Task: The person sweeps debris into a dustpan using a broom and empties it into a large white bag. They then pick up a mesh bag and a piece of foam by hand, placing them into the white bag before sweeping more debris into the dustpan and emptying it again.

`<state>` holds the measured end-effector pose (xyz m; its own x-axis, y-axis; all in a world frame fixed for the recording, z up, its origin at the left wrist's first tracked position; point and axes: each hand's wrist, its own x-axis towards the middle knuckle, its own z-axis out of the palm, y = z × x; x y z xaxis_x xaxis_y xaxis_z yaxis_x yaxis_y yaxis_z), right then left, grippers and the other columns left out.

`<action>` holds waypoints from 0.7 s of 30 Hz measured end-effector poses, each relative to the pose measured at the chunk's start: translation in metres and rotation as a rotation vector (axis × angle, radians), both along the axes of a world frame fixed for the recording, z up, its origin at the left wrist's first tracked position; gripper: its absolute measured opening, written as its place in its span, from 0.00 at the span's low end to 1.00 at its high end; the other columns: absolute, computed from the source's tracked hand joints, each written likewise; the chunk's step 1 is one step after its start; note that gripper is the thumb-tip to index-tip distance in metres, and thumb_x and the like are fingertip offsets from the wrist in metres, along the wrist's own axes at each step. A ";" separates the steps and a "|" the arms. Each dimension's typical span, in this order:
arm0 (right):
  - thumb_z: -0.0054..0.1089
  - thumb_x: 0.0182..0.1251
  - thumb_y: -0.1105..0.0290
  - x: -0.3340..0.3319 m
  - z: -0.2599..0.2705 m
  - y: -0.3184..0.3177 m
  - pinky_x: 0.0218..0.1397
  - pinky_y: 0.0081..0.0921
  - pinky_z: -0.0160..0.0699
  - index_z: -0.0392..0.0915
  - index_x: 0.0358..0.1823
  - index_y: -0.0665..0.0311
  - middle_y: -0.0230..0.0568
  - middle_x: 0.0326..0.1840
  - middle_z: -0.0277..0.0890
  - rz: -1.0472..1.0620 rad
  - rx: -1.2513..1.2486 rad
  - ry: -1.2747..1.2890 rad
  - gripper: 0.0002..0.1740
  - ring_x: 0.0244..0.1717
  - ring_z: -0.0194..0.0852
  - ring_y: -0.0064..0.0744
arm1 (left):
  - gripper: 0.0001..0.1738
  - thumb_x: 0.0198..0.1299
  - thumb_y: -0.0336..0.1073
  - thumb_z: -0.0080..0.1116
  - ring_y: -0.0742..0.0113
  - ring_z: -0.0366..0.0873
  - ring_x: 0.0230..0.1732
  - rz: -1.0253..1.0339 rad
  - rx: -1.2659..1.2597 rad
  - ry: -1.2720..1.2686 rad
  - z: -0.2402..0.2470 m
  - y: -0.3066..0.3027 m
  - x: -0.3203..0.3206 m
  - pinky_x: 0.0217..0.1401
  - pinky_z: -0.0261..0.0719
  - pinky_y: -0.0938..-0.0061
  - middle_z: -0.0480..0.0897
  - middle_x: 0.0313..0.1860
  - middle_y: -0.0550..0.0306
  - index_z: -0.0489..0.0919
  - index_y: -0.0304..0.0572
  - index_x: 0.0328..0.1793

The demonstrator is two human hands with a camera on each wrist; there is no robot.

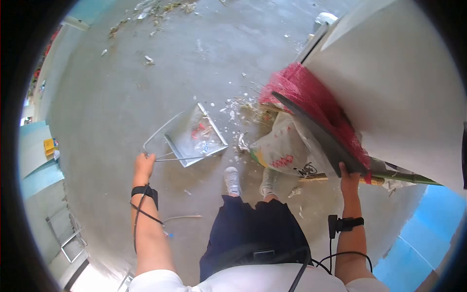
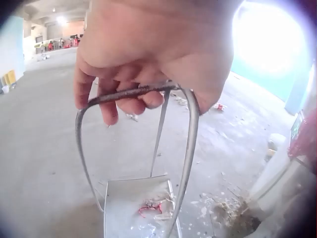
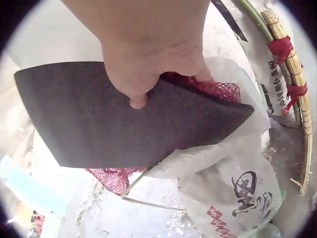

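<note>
In the head view my left hand (image 1: 143, 168) holds the bent metal handle (image 1: 163, 130) of a dustpan (image 1: 184, 138). In the left wrist view its fingers curl round the dark top bar (image 2: 131, 92). The pan, with red scraps (image 2: 150, 208) and pale litter inside, is close over the floor. My right hand (image 1: 349, 179) pinches a stiff dark grey sheet (image 3: 109, 124) at its edge, thumb on the near face and the other fingers hidden behind. Pink-red mesh (image 1: 316, 92) lies right behind the sheet, and a printed white plastic bag (image 3: 208, 191) is beside it.
A large white structure (image 1: 399, 82) stands on the right. Straw bundled with red ties (image 3: 296, 74) and a green pole (image 1: 408, 177) are near it. Loose litter (image 1: 238, 112) is scattered on the floor between dustpan and bag, with more rubbish (image 1: 151, 14) farther off.
</note>
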<state>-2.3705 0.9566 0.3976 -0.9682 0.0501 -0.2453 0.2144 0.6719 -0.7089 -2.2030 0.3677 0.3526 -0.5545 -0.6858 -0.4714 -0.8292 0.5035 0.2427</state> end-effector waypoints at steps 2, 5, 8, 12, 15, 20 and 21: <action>0.55 0.55 0.71 -0.009 -0.011 0.001 0.51 0.20 0.60 0.68 0.47 0.71 0.41 0.44 0.71 0.021 0.011 0.087 0.18 0.45 0.66 0.30 | 0.23 0.44 0.43 0.50 0.46 0.73 0.37 0.045 -0.030 -0.080 -0.009 -0.002 -0.007 0.43 0.68 0.64 0.75 0.33 0.36 0.72 0.26 0.39; 0.56 0.56 0.69 -0.021 -0.008 0.003 0.51 0.21 0.59 0.68 0.46 0.71 0.40 0.43 0.71 -0.056 -0.118 0.028 0.19 0.45 0.67 0.29 | 0.27 0.45 0.43 0.51 0.45 0.67 0.48 0.049 -0.318 -0.120 -0.030 0.019 -0.021 0.53 0.64 0.62 0.71 0.45 0.36 0.68 0.30 0.48; 0.56 0.56 0.68 -0.033 -0.005 0.002 0.52 0.22 0.59 0.66 0.48 0.71 0.41 0.45 0.71 -0.083 -0.078 -0.031 0.20 0.45 0.66 0.29 | 0.29 0.42 0.41 0.54 0.43 0.62 0.54 -0.090 -0.659 0.157 -0.036 0.101 -0.068 0.58 0.57 0.58 0.67 0.50 0.36 0.67 0.33 0.51; 0.56 0.56 0.65 -0.043 -0.003 0.012 0.54 0.28 0.60 0.65 0.49 0.71 0.48 0.48 0.69 -0.079 -0.060 0.006 0.23 0.49 0.66 0.38 | 0.26 0.38 0.40 0.58 0.48 0.71 0.44 -0.306 0.409 0.479 -0.062 0.261 -0.154 0.49 0.67 0.64 0.74 0.41 0.42 0.72 0.32 0.44; 0.55 0.56 0.64 -0.042 -0.001 0.010 0.54 0.32 0.59 0.65 0.49 0.71 0.53 0.50 0.66 -0.046 0.082 0.078 0.23 0.51 0.64 0.46 | 0.36 0.37 0.44 0.65 0.50 0.71 0.46 -0.142 0.863 0.235 -0.046 0.379 -0.205 0.48 0.69 0.66 0.72 0.43 0.38 0.66 0.29 0.50; 0.51 0.58 0.63 -0.040 0.031 -0.002 0.54 0.35 0.58 0.64 0.50 0.71 0.57 0.50 0.64 0.057 0.127 0.084 0.22 0.51 0.63 0.51 | 0.53 0.34 0.41 0.67 0.38 0.64 0.52 0.083 0.753 0.186 -0.070 0.452 -0.215 0.51 0.68 0.62 0.60 0.53 0.27 0.45 0.27 0.60; 0.50 0.59 0.63 -0.041 0.035 -0.001 0.54 0.35 0.59 0.64 0.49 0.71 0.57 0.50 0.64 0.011 0.045 0.095 0.22 0.51 0.63 0.52 | 0.51 0.34 0.38 0.66 0.37 0.64 0.51 0.036 0.653 0.226 -0.071 0.445 -0.211 0.51 0.68 0.61 0.61 0.51 0.27 0.45 0.28 0.60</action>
<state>-2.4117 0.9559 0.4330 -0.9875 0.0478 -0.1502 0.1399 0.7053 -0.6950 -2.4144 0.8131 0.2821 -0.6702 -0.3208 -0.6693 -0.7357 0.1688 0.6559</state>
